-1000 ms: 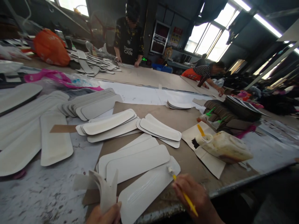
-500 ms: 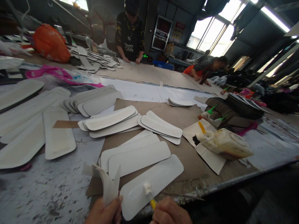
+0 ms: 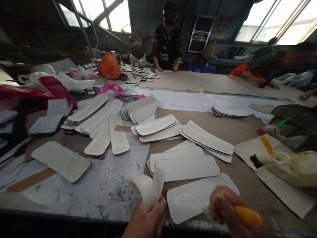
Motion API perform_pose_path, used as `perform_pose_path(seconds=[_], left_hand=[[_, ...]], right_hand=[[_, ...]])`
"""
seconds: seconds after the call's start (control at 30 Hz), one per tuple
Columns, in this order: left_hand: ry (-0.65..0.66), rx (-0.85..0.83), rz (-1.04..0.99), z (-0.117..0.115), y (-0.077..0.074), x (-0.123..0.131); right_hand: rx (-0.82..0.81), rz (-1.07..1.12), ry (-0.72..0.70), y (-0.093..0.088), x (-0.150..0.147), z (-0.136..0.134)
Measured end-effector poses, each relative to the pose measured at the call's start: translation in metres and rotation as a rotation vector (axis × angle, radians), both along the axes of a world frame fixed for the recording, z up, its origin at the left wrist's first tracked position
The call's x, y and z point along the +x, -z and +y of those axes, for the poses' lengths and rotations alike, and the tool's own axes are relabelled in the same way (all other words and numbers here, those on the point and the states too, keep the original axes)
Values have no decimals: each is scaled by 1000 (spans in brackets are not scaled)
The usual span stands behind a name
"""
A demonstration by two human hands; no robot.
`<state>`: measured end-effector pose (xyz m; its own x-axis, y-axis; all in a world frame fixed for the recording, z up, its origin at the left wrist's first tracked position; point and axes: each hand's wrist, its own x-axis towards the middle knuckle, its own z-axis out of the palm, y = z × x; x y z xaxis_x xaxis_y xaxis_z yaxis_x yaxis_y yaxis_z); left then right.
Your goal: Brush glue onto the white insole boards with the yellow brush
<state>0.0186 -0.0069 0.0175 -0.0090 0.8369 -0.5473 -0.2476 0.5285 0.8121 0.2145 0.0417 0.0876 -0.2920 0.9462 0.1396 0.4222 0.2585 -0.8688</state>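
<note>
My left hand (image 3: 146, 219) sits at the bottom edge and pinches a curled bundle of thin white strips (image 3: 150, 186) upright between thumb and fingers. My right hand (image 3: 229, 211) grips a yellow-handled brush (image 3: 246, 215) low over the near end of a white rounded panel (image 3: 198, 198) lying on brown cardboard. Its bristle tip is blurred by the panel's lower edge. Two more white panels (image 3: 184, 165) lie overlapped just beyond.
Stacks of white panels (image 3: 141, 109) fan across the table's middle and left. A glue jug (image 3: 294, 167) with a yellow spout lies on paper at right. Bags and papers (image 3: 56, 87) crowd the far left. Two people (image 3: 167, 43) work at the far side.
The view has swung left, showing more of the left table. My right hand has slid along the near panel with the brush toward the right; my left hand still holds the strips.
</note>
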Motion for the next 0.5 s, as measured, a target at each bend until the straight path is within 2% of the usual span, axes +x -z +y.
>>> perform_pose_path(seconds=[0.1, 0.17, 0.23, 0.37, 0.5], left_hand=[[12, 38, 29, -5, -15, 1], [69, 29, 91, -7, -23, 3], [112, 32, 100, -9, -28, 6], [83, 114, 7, -13, -25, 13], [178, 106, 17, -20, -10, 15]], right_hand=[[-208, 3, -124, 9, -39, -1], [-246, 27, -137, 18, -62, -3], [-284, 106, -92, 25, -75, -6], [-453, 381, 96, 25, -75, -6], [-408, 538, 198, 9, -58, 7]])
